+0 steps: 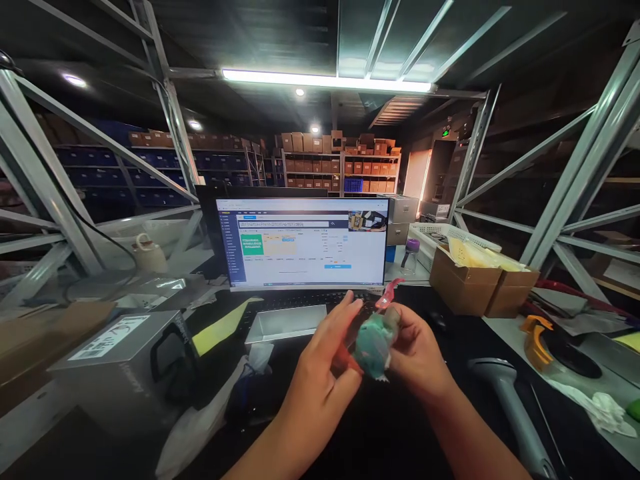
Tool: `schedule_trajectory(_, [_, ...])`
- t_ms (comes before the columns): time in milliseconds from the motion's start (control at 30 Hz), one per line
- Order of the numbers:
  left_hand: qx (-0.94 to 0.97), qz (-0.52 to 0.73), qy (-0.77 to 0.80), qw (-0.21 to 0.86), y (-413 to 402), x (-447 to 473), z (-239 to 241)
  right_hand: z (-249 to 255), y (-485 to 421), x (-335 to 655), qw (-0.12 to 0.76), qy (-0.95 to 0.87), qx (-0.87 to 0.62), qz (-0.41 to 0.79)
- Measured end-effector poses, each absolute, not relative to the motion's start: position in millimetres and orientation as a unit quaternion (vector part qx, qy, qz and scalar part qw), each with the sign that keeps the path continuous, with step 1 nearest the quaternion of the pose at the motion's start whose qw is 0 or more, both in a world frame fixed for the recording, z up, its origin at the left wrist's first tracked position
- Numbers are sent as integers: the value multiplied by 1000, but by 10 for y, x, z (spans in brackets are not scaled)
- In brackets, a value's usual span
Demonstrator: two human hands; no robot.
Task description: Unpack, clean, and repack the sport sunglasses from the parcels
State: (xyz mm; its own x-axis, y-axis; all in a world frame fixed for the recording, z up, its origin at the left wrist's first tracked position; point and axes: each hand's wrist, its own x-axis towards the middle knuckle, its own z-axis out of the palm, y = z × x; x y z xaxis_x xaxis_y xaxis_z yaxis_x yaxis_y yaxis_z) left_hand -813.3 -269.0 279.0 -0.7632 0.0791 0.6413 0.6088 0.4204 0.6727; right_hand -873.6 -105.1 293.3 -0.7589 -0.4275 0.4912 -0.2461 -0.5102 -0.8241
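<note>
A small rounded teal-green bundle (373, 347), wrapped in what looks like crinkled film, is held up in front of the keyboard (345, 300). A pinkish-red strip (391, 293) sticks up behind it. My left hand (330, 367) grips the bundle's left side, fingers upward and thumb low against it. On the right side, the thumb and bent fingers of my right hand (417, 357) pinch it. Its exact kind I cannot make out. Just left of my hands lies an open, shallow white box (285, 325), with a crumpled clear plastic bag (210, 413) nearer to me.
A lit monitor (305, 250) stands ahead. At left sit a grey printed box (125, 373) and a yellow paper (223, 327). On the right are a handheld scanner (515, 407), a tape dispenser (540, 343), a mouse (438, 321) and cardboard boxes (465, 287).
</note>
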Motion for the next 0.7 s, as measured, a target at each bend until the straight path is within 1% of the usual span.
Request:
schedule_trajectory(100, [-220, -504, -797, 249, -2697, -8132, 2813, 2952, -1046, -8705, 15, 517, -363, -775])
schedule_trajectory(267, [-231, -517, -799, 205, -2759, -8176, 2834, 2936, -1166, -8714, 48, 504, -330, -797])
schedule_trajectory(400, [-253, -499, -809, 181, -2767, -8203, 2836, 2866, -1318, -8746, 43, 482, -258, -836])
schedule_trajectory(467, [-247, -489, -818, 178, -2741, -8209, 2826, 2862, -1342, -8768, 78, 449, -231, -860])
schedule_trajectory(600, [-224, -478, -827, 192, -2686, -8210, 2789, 2933, -1274, -8824, 190, 344, -191, -900])
schedule_trajectory(700, [-225, -471, -826, 214, -2680, -8207, 2765, 2984, -1198, -8871, 224, 317, -176, -905])
